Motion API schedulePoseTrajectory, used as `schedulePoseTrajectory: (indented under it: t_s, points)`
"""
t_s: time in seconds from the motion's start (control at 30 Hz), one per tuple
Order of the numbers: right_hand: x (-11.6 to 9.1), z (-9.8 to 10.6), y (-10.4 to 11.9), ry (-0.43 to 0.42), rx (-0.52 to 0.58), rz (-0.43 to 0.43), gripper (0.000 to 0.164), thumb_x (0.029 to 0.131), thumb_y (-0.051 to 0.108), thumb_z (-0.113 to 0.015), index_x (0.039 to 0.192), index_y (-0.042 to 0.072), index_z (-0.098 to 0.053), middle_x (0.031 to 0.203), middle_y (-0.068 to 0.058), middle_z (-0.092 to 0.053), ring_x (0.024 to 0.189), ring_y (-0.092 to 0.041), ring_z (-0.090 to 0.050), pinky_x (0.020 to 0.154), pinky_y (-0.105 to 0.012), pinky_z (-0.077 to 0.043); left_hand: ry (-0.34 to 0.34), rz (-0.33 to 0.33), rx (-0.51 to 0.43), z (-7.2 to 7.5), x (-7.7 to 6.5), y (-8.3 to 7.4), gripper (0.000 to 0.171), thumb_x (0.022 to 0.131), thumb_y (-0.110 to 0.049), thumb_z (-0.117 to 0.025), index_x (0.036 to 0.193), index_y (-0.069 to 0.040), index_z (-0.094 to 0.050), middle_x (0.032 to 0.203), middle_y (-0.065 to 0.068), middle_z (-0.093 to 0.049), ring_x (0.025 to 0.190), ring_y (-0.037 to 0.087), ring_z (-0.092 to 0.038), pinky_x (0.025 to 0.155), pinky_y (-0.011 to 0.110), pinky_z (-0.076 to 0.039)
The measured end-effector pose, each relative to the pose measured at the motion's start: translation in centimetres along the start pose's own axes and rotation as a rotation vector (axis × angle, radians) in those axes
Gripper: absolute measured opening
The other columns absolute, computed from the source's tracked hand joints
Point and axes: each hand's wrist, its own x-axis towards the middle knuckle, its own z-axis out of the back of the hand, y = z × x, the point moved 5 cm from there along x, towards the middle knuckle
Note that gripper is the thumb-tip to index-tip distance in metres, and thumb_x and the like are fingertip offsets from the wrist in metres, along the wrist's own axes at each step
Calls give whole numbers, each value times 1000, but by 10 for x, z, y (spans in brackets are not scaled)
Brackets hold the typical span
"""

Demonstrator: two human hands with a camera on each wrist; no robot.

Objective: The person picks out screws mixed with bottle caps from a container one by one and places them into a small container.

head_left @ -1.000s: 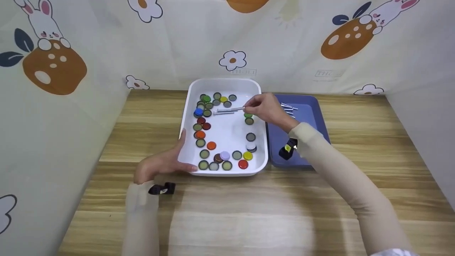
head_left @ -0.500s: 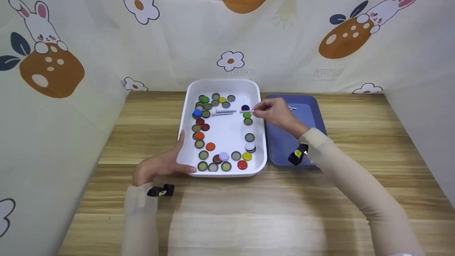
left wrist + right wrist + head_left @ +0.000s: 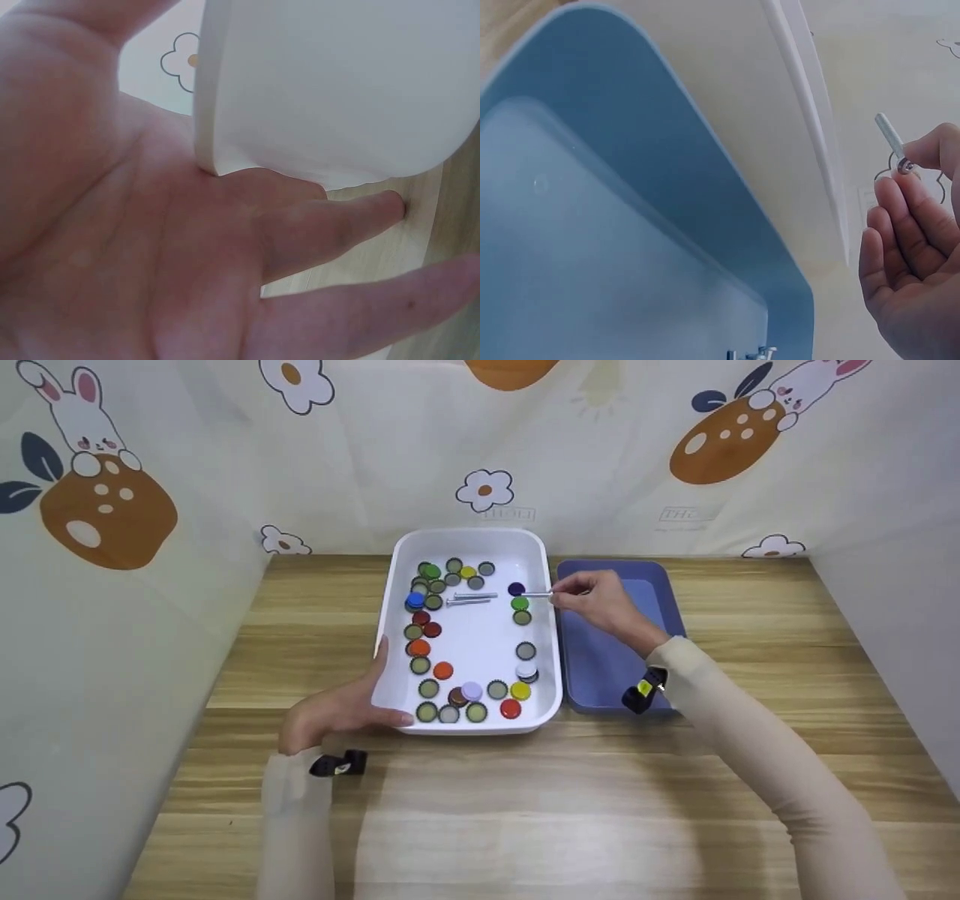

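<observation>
My right hand [image 3: 600, 598] pinches a silver bolt [image 3: 535, 595] between thumb and fingertips, over the right rim of the white tray [image 3: 476, 649]. In the right wrist view the threaded end of the bolt [image 3: 889, 135] points up and away from the fingertips, its head at the fingers. Two more bolts [image 3: 472, 601] lie side by side inside the white tray. My left hand [image 3: 337, 709] rests against the tray's near left corner, fingers straight and spread along its walls. The left wrist view shows the corner of the tray [image 3: 330, 90] against the palm.
Many bottle caps, including a red cap [image 3: 511, 708] and a blue cap [image 3: 415, 600], line the edges of the white tray. A blue tray [image 3: 600, 671] stands at its right, with metal bolts [image 3: 754, 353] at its end. A patterned cloth [image 3: 375, 457] hangs behind the wooden table [image 3: 480, 810].
My right hand has moved to the right with the bolt, from above the two lying bolts to the white tray's right rim. The left hand stays at the corner.
</observation>
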Motion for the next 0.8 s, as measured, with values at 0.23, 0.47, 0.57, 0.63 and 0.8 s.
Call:
schedulePoseTrajectory:
  t_s: [0.23, 0.47, 0.57, 0.63, 0.8]
  points:
    - [-2, 10, -11, -35, 32, 21, 23, 86, 17, -75, 103, 1, -77, 84, 8, -71, 78, -8, -59, 67, -17, -47, -4, 15, 18, 0, 0, 1, 132, 80, -41, -83, 156, -31, 25, 170, 10, 7, 154, 32, -17, 127, 52, -10]
    - [-3, 16, -22, -41, 51, -3, 23, 87, 20, -74, 103, 4, -76, 85, 13, -70, 80, -9, -59, 66, -19, -48, -15, 57, 34, -1, -1, 2, 132, 81, -35, -83, 156, -29, 25, 170, 10, 6, 153, 32, -17, 127, 53, -10]
    - [-3, 18, -28, -43, 54, -14, 24, 88, 20, -74, 104, 3, -76, 84, 13, -69, 79, -7, -59, 66, -19, -50, -7, 45, 24, -1, -1, 2, 132, 81, -38, -83, 156, -29, 26, 170, 10, 7, 154, 32, -16, 127, 53, -11]
    - [-3, 19, -31, -45, 62, -13, 25, 88, 19, -74, 104, 1, -75, 84, 14, -69, 77, -5, -60, 67, -20, -51, -4, 46, 20, -1, -2, 3, 132, 80, -39, -83, 156, -30, 26, 170, 11, 6, 153, 33, -17, 127, 53, -11]
    - [-1, 24, -39, -42, 102, -23, 27, 87, 18, -75, 106, -2, -75, 83, 18, -69, 77, -2, -64, 74, -26, -58, -2, 63, 30, 0, -2, 2, 131, 81, -42, -82, 156, -30, 26, 170, 11, 4, 153, 32, -19, 127, 54, -10]
